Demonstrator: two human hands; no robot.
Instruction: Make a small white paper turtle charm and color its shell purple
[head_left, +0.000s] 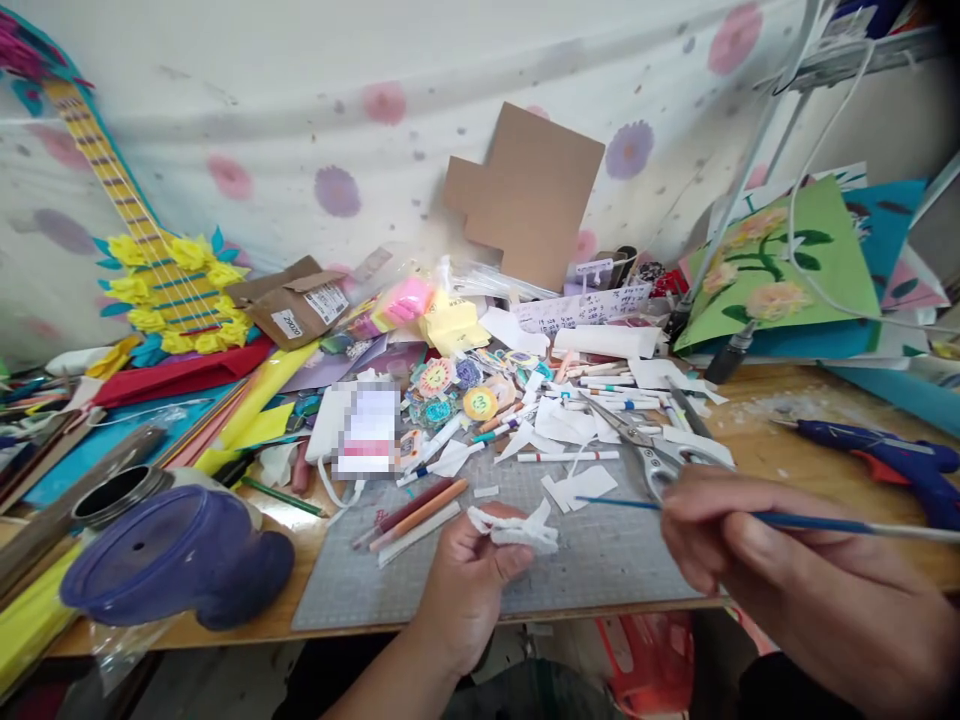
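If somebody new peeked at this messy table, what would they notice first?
Probably the yellow craft guitar, trimmed with yellow flowers, at the back left. Nearer, the right hand holds a thin blue stick, and the left hand holds a folded white piece above the grey cutting mat. A blue glue gun lies on the table at the right.

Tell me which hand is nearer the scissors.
Right. The right hand, holding a blue stick, is just below the scissors in view; the left hand, pinching a white piece, is farther off, to their lower left.
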